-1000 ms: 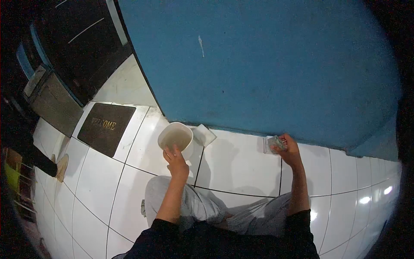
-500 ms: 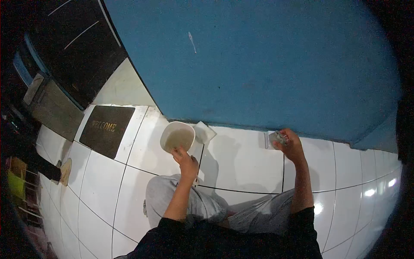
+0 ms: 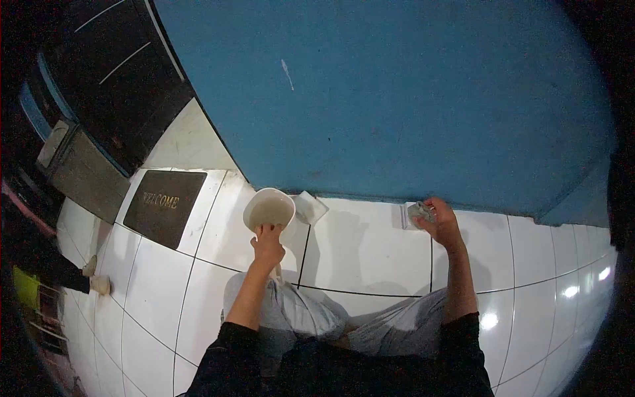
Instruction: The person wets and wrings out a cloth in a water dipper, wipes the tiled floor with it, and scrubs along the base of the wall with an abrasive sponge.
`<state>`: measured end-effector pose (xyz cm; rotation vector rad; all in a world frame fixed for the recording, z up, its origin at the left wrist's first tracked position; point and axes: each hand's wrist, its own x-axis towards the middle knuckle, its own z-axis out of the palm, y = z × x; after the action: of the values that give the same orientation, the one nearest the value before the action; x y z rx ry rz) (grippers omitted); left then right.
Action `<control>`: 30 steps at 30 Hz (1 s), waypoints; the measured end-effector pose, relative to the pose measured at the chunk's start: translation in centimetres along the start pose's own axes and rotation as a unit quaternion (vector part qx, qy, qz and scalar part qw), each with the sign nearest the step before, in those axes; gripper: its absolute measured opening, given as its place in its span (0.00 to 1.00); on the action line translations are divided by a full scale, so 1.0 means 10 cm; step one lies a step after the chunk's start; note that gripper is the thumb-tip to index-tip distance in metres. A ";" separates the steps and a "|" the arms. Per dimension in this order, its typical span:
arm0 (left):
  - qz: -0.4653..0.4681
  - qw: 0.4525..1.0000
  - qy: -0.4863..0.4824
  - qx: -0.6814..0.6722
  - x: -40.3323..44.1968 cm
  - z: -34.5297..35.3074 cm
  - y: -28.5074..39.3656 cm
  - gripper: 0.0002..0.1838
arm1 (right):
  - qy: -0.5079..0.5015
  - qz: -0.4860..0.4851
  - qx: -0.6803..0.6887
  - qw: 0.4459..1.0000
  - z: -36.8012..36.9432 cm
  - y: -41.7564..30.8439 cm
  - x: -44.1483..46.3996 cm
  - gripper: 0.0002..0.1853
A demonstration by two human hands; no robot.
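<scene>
A white water dipper (image 3: 249, 205) with murky liquid inside stands on the tiled floor near the blue wall. My left hand (image 3: 268, 248) is closed over its near rim, fingertips reaching inside; part of its handle shows below the hand. Right beside the dipper lies a white square piece (image 3: 311, 208). Over on the right, my right hand (image 3: 442, 221) has its fingers closed around a crumpled greyish thing (image 3: 419, 213), whose kind I cannot make out. Just left of that thing is a small pale, partly clear object (image 3: 405, 215) on the floor.
The blue wall (image 3: 397, 99) rises straight ahead of both hands. A dark WELCOME mat (image 3: 164, 218) lies to the left. Another person's foot (image 3: 100, 284) is at far left, near a rack (image 3: 53, 331). My grey-clad legs (image 3: 297, 314) are folded below my hands.
My left hand has shifted left along the near rim, uncovering more of the dipper's handle. My right hand stays around the greyish thing. The other person's foot has moved slightly.
</scene>
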<state>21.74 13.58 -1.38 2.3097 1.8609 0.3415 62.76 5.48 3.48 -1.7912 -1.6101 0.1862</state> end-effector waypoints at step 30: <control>0.226 0.973 0.021 -0.038 0.48 -0.37 -1.37 0.15 | 0.022 -0.064 -0.039 0.997 0.05 0.16 -0.02 0.21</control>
<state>8.84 21.16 -0.97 2.6697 1.2890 0.5074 63.76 5.58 2.12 -1.7308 -1.7140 0.0244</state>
